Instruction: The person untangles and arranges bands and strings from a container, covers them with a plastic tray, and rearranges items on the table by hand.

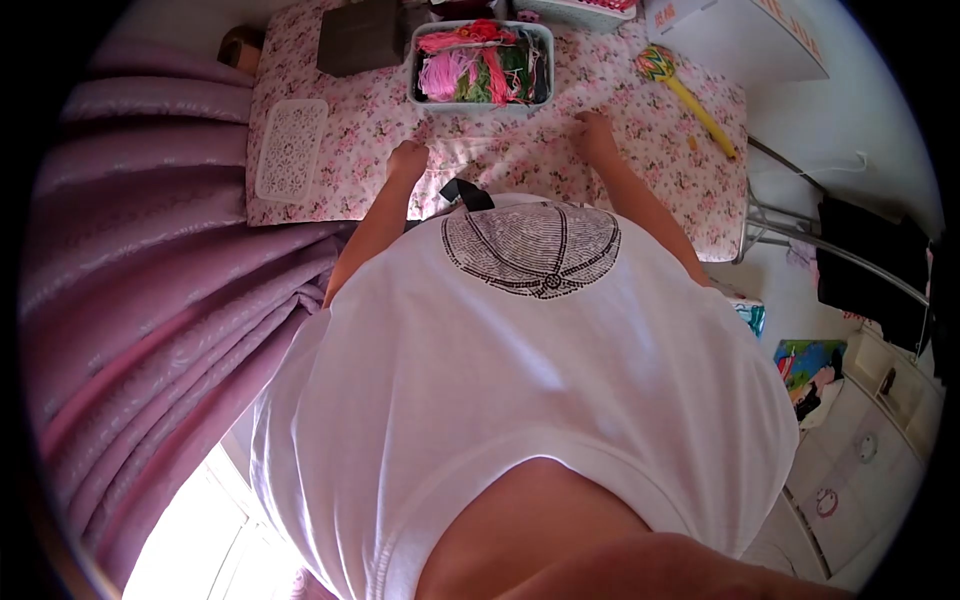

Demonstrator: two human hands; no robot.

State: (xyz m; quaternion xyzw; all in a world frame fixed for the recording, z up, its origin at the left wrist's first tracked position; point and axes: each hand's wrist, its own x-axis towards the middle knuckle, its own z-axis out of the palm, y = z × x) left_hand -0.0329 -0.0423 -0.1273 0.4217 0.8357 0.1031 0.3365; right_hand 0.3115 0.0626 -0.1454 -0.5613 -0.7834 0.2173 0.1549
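Observation:
My left hand (406,160) is closed in a loose fist at the flowered tablecloth (350,180), near the table's front edge. My right hand (594,136) is also at the cloth, farther right, its fingers curled. A pale crease runs across the cloth between the two hands; whether the fingers grip anything cannot be made out. Just beyond the hands stands a pale plastic basket (480,107) filled with bundles of pink, red, green and dark yarn (447,75).
A white openwork lid (292,150) lies at left, with a dark box (360,38) behind it. At right are a yellow-handled stick with a patterned head (700,110) and a white carton (735,40). Pink curtains (170,250) hang beside the table's left.

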